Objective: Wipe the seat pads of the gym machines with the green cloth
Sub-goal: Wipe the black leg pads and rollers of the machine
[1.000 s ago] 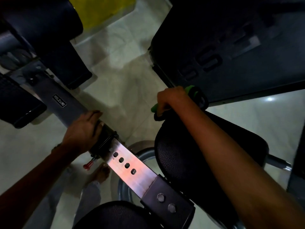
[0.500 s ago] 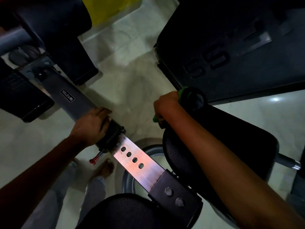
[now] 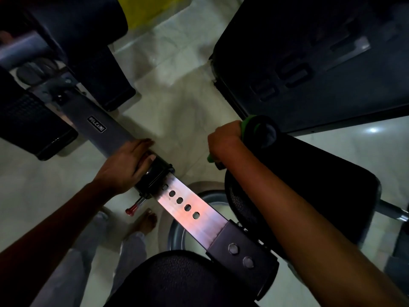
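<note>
Green cloth (image 3: 249, 126) in the right hand (image 3: 224, 144) grip — left hand (image 3: 126, 165) flat on the beam (image 3: 110, 131).

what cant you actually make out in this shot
Head view only, and dim:
- green cloth: mostly bunched inside the right hand, so its size is hidden.
- seat pad: the right forearm covers much of it; whether it is clean is lost in shadow.
- left hand: its palm hides its contact with the grey beam.
</note>
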Tool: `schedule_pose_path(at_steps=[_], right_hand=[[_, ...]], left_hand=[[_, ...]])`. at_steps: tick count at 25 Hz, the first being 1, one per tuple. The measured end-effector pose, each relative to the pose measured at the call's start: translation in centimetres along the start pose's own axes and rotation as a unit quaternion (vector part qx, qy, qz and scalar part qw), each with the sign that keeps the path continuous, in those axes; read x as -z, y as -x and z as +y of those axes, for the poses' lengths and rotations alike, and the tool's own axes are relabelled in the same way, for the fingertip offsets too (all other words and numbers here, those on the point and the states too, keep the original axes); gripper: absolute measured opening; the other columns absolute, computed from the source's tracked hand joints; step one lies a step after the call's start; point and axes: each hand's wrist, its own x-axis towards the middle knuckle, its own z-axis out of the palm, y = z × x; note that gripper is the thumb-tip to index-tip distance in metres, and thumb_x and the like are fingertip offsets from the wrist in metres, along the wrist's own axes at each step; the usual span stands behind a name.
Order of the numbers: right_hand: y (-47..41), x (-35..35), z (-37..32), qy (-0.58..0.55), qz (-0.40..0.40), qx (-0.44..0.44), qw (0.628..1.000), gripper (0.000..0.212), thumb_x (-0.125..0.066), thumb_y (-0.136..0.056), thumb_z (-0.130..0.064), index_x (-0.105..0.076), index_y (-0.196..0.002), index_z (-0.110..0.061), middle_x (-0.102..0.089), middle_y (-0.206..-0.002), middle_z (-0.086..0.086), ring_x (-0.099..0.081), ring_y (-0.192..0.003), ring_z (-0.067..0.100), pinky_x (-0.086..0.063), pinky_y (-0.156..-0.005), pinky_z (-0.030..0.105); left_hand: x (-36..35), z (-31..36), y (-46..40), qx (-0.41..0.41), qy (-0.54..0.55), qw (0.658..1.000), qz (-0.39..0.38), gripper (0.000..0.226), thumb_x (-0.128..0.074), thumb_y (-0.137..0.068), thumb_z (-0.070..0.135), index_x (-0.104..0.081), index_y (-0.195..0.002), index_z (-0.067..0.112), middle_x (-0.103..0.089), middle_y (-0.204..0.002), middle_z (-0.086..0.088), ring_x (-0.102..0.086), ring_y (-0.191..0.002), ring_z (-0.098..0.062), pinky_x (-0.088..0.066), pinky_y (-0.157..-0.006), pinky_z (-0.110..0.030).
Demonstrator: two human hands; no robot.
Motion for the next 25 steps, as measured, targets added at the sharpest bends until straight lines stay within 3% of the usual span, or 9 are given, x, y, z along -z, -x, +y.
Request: schedule_pose_path(at_steps=[6, 10, 15, 18, 19, 22, 25], right_hand=[[1.3, -2.0, -5.3, 0.071, 0.054, 0.07, 0.994, 0.041, -0.05, -0.096, -0.03, -0.046, -0.136, -0.022, -0.043, -0.145, 0.002, -0.039, -0.134, 0.027, -0.029, -0.107, 0.05], [3.2, -0.7, -3.3, -0.014, 0.06, 0.019, 0.998, 0.051, -0.047, -0.095, -0.046, -0.044, -0.137, -0.017, -0.044, -0.143, 0.006, -0.041, -0.131, 0.028, -0.029, -0.107, 0.046], [3.8, -3.1, -6.8, 0.111, 0.096, 0.062, 0.987, 0.04, -0.042, -0.098, -0.035, -0.046, -0.136, -0.023, -0.041, -0.145, 0.001, -0.034, -0.136, 0.027, -0.024, -0.11, 0.041], [3.5, -3.8, -8.3, 0.14, 0.09, 0.06, 0.984, 0.042, -0.045, -0.097, -0.035, -0.047, -0.135, -0.018, -0.044, -0.143, 0.004, -0.037, -0.135, 0.025, -0.037, -0.098, 0.029], [3.5, -3.6, -8.2, 0.12, 0.092, 0.063, 0.986, 0.04, -0.047, -0.097, -0.034, -0.049, -0.133, -0.016, -0.046, -0.141, 0.005, -0.039, -0.133, 0.025, -0.04, -0.093, 0.027], [5.0, -2.4, -6.2, 0.003, 0.139, 0.061, 0.988, 0.044, -0.058, -0.089, -0.04, -0.052, -0.128, -0.02, -0.05, -0.135, 0.006, -0.044, -0.127, 0.03, -0.033, -0.102, 0.042], [7.0, -1.6, -2.7, -0.235, 0.23, 0.039, 0.944, 0.043, -0.066, -0.079, -0.037, -0.058, -0.12, -0.027, -0.051, -0.124, 0.003, -0.046, -0.117, 0.03, -0.036, -0.095, 0.041]], left_hand=[[0.1, 0.2, 0.7, -0.007, 0.009, 1.0, 0.009, 0.067, -0.026, -0.093, 0.05, -0.042, -0.14, 0.006, -0.045, -0.142, -0.015, -0.046, -0.125, -0.03, -0.039, -0.099, -0.037], [-0.2, -0.4, 1.5, -0.035, -0.017, 0.999, 0.004, 0.06, -0.031, -0.098, 0.04, -0.034, -0.144, 0.002, -0.036, -0.148, -0.018, -0.034, -0.136, -0.031, -0.025, -0.111, -0.035], [-0.6, -0.1, 2.8, -0.004, 0.0, 1.0, 0.0, 0.064, -0.024, -0.095, 0.041, -0.017, -0.149, 0.007, -0.02, -0.155, -0.013, -0.015, -0.144, -0.027, -0.019, -0.116, -0.043], [-0.4, -0.1, 3.8, 0.0, 0.008, 1.0, -0.006, 0.061, -0.025, -0.096, 0.036, -0.014, -0.149, 0.008, -0.018, -0.156, -0.013, -0.014, -0.145, -0.03, -0.023, -0.116, -0.049], [-0.1, 0.1, 4.0, 0.008, 0.016, 1.0, -0.004, 0.057, -0.032, -0.098, 0.027, -0.017, -0.149, 0.007, -0.019, -0.156, -0.013, -0.016, -0.144, -0.03, -0.026, -0.115, -0.049], [1.5, 1.7, 4.8, 0.034, 0.058, 0.998, 0.019, 0.053, -0.05, -0.095, 0.007, -0.032, -0.145, 0.005, -0.028, -0.154, -0.012, -0.028, -0.14, -0.029, -0.03, -0.111, -0.038], [4.4, 3.8, 5.3, 0.037, 0.1, 0.994, 0.037, 0.046, -0.053, -0.095, 0.009, -0.043, -0.139, 0.004, -0.042, -0.145, -0.014, -0.042, -0.132, -0.03, -0.031, -0.104, -0.026]])
